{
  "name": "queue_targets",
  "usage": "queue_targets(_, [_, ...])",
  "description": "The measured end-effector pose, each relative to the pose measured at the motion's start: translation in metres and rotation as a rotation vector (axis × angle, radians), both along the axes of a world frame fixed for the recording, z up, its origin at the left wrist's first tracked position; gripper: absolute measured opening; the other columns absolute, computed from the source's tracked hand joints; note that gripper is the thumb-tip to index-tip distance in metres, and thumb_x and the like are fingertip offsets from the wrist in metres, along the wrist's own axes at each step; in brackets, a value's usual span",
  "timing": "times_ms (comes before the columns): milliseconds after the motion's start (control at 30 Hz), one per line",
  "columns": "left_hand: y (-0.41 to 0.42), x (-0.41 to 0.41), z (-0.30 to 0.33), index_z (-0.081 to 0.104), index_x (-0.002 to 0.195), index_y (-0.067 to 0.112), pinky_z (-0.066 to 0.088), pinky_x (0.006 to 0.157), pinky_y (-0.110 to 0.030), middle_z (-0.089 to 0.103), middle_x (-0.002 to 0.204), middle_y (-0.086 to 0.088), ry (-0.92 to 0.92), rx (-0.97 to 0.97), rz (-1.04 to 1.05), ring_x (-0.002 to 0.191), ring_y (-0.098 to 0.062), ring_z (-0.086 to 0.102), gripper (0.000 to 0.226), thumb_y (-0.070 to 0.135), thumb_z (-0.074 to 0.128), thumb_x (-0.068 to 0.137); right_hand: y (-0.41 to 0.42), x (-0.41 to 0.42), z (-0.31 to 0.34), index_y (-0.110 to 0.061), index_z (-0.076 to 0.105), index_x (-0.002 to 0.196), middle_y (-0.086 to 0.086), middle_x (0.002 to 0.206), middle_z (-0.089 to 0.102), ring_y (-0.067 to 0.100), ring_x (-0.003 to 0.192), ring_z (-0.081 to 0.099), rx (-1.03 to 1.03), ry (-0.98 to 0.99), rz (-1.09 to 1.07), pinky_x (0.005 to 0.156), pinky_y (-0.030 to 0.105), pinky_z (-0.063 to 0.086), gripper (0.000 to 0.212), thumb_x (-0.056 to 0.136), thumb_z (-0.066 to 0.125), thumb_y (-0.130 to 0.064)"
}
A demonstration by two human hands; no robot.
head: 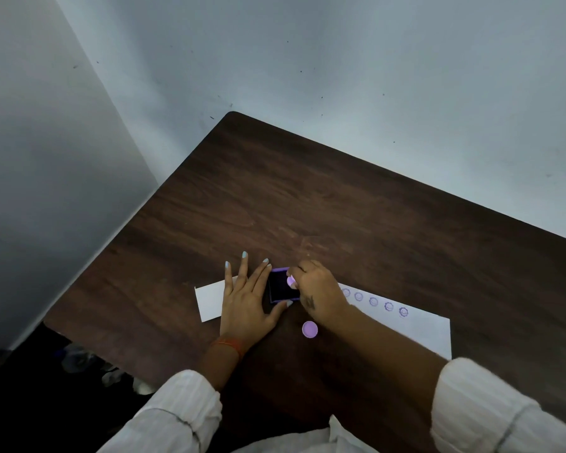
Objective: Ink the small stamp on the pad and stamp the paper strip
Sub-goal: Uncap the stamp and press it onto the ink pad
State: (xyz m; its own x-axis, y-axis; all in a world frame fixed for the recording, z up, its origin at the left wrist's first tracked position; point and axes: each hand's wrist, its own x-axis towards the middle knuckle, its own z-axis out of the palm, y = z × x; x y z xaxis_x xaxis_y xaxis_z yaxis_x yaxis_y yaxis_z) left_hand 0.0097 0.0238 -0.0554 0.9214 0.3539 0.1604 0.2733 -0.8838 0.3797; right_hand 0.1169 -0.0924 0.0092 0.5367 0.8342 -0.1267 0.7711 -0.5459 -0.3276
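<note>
A dark brown wood-grain table (307,197) was seen set into a corner of pale grey walls (340,53), and every place below is given from the ink pad lying on it. A long white paper strip (415,328) was laid across the table beneath the pad, one blank end showing to the left of the pad and the longer part running off to the right. On that right part, a row of round purple stamp prints (373,301) was visible, well apart from the pad at its far end. The left hand (245,302) was pressed flat with fingers spread, touching the pad's left side, its thumb lying along the pad's near edge. The right hand (321,292) was held over the pad's right edge, its fingertips pinched on the small lilac round stamp (291,280). The square purple-rimmed ink pad (280,287) with its dark inked face was left open between the two hands, the stamp being held at its right side; whether it touched the ink could not be told. A round lilac plastic cap (309,329) was seen lying on the table just nearer than the pad.
</note>
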Motion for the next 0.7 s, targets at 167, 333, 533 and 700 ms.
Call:
queue_targets(167, [0.0,0.0,0.0,0.044,0.135,0.012,-0.007,0.117,-0.046,0.048,0.142,-0.001,-0.006,-0.011,-0.003,0.143,-0.026,0.013,0.074,0.061,0.05,0.078,-0.001,0.022,0.005,0.003,0.055,0.108,0.023,0.109,0.059,0.034,0.102,0.051,-0.095,-0.044,0.305,0.085,0.041,0.04,0.025,0.095,0.039,-0.009])
queue_targets(333, [0.0,0.0,0.0,0.041,0.136,0.014,-0.01,0.117,-0.044,0.046,0.144,-0.002,0.015,-0.003,-0.007,0.143,-0.024,0.01,0.075,0.064,0.042,0.079,0.009,-0.014,-0.006,0.001,0.044,0.121,0.021,0.125,0.048,0.034,0.115,0.045,-0.162,-0.057,-0.029,0.091,0.041,0.044,0.043,0.082,0.058,-0.009])
queue_targets(533, [0.0,0.001,0.002,0.042,0.135,0.014,-0.011,0.117,-0.044,0.046,0.144,-0.001,0.021,-0.011,-0.009,0.143,-0.024,0.01,0.075,0.063,0.046,0.079,0.0,0.015,0.003,0.002,0.05,0.116,0.021,0.117,0.054,0.033,0.108,0.049,-0.128,-0.033,0.196,0.086,0.041,0.042,0.027,0.092,0.042,-0.008])
queue_targets(700, [0.0,0.001,0.002,0.04,0.137,0.013,-0.013,0.116,-0.044,0.044,0.145,-0.002,0.026,-0.017,-0.009,0.144,-0.025,0.009,0.076,0.063,0.045,0.079,0.005,-0.007,-0.009,0.003,0.047,0.118,0.022,0.122,0.051,0.035,0.113,0.047,-0.121,-0.074,0.026,0.089,0.041,0.043,0.038,0.082,0.055,-0.005])
